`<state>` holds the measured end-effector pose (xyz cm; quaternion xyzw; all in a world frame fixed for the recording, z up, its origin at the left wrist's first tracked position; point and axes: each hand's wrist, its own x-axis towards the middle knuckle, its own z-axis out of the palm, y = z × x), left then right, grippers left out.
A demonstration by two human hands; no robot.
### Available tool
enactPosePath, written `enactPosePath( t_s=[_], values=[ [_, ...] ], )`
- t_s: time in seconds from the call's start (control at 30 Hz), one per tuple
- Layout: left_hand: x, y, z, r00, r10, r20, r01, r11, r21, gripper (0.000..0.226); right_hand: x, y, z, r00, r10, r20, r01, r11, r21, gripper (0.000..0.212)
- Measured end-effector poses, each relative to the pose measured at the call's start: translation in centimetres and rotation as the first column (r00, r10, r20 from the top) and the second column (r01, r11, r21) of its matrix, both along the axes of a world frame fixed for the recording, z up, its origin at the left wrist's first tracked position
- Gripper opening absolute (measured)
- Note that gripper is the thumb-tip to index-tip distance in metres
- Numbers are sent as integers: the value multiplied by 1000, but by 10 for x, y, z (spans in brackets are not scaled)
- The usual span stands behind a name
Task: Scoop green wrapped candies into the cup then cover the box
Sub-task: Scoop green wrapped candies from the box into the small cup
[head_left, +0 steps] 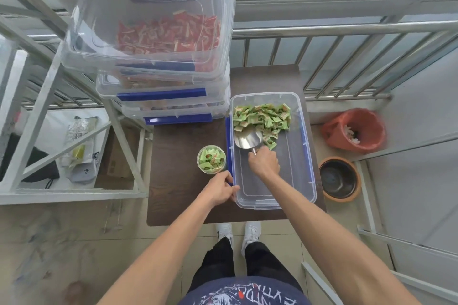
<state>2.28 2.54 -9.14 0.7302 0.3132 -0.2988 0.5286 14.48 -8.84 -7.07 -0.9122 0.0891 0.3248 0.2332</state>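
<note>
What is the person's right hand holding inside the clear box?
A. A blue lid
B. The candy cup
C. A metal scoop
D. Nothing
C: the right hand grips the handle of a metal scoop whose bowl lies against the green candies in the open box.

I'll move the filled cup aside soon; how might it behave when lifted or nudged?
The cup looks like light clear plastic, so it probably flexes if squeezed. Candies reach its rim, so tilting likely spills some. Standing upright, it may tip when nudged.
</note>
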Motion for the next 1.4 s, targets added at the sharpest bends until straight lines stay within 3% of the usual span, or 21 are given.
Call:
enactPosePath(
  t_s=[0.2,0.4,0.63,0.8,0.97,1.17,1.23,1.33,1.4],
  values=[
    [-1,4,-5,999,-37,-10,37,999,-4,21,34,20,-19,992,-120,-33,123,989,81,36],
    [0,5,-3,999,0,-44,-2,999,-37,25,8,-10,-35,970,-236,-62,242,960,141,26],
    [0,5,6,998,1,-66,-3,999,-34,31,-24,-47,8,958,-282,-41,285,939,194,34],
    [-3,4,11,997,-31,-68,31,1000,6,28,-27,-71,33,990,-140,11,137,980,144,29],
    [-15,11,14,997,-10,-82,9,1000,-10,44,-30,-88,53,999,-31,31,24,980,197,21],
    [-25,38,14,980,177,-93,-171,983,71,48,-30,-97,78,994,101,31,-106,930,352,18],
    [-26,50,13,969,228,-100,-217,970,111,60,-31,-96,84,990,134,33,-137,923,361,16],
    [-26,63,14,964,264,18,-264,950,166,92,-32,-91,97,974,224,39,-225,918,326,17],
    [-22,67,15,963,221,157,-249,950,187,100,-32,-85,109,948,319,18,-310,905,290,21]
  ],
)
